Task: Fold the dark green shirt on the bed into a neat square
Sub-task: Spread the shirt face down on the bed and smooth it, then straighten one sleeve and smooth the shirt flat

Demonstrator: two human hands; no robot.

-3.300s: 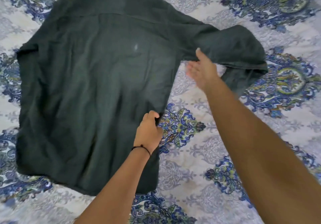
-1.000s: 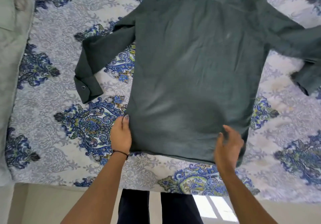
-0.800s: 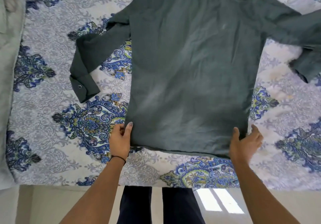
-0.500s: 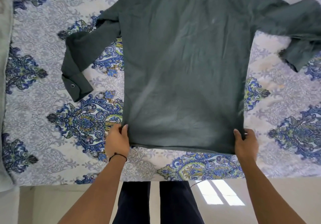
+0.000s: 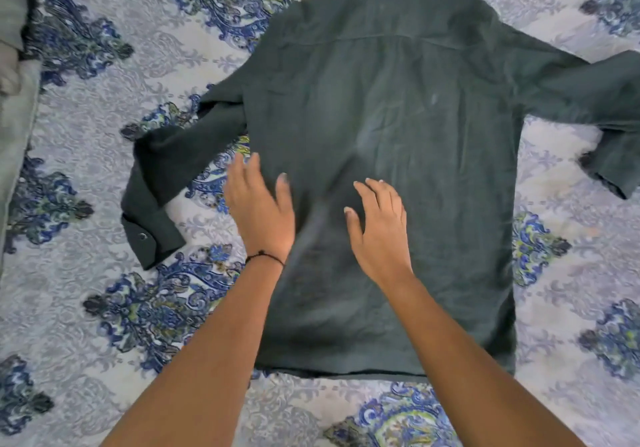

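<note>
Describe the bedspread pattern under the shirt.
Pale grey bedspread with blue-green paisley medallions; head view.

The shirt (image 5: 398, 100) beneath the right hand (image 5: 379, 235) is plain dark green. Just beyond this hand it has a paler, washed-out streak (image 5: 363, 138), and further beyond a small whitish spot (image 5: 433, 99). The bedspread (image 5: 69, 127) is pale grey-white with fine grey ornament and large medallions (image 5: 149, 311) in blue, navy and yellow-green. The left hand (image 5: 258, 209) has a thin black thread (image 5: 265, 256) at its wrist. Left of it, the cuff (image 5: 156, 224) carries a silver snap (image 5: 142, 236). Far left lies a grey-green cloth (image 5: 14, 117).
</note>
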